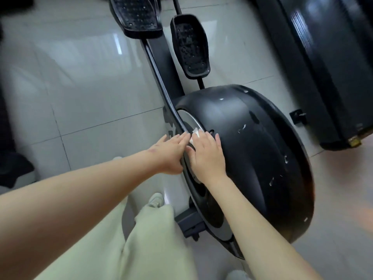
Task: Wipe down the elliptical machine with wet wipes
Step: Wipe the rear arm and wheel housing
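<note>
The black elliptical machine (222,118) stands on a glossy pale grey tiled floor (80,87); its rounded black plastic flywheel housing (262,168) fills the middle right, flecked with small white scraps; two black studded pedals (190,45) lie beyond it. The right hand (205,156) lies flat on the housing's left edge, fingers straight and close together, pressing a small crumpled white wet wipe (194,135) against the rim where the silver disc (188,120) meets the black shell; only a corner of the wipe shows past the fingertips. The left hand (171,152) is just beside it, fingers straight and together, fingertips at the long black bar (167,77) running down from the pedals; it holds nothing. Pale green trousers (141,239) and a light shoe (156,200) show below.
</note>
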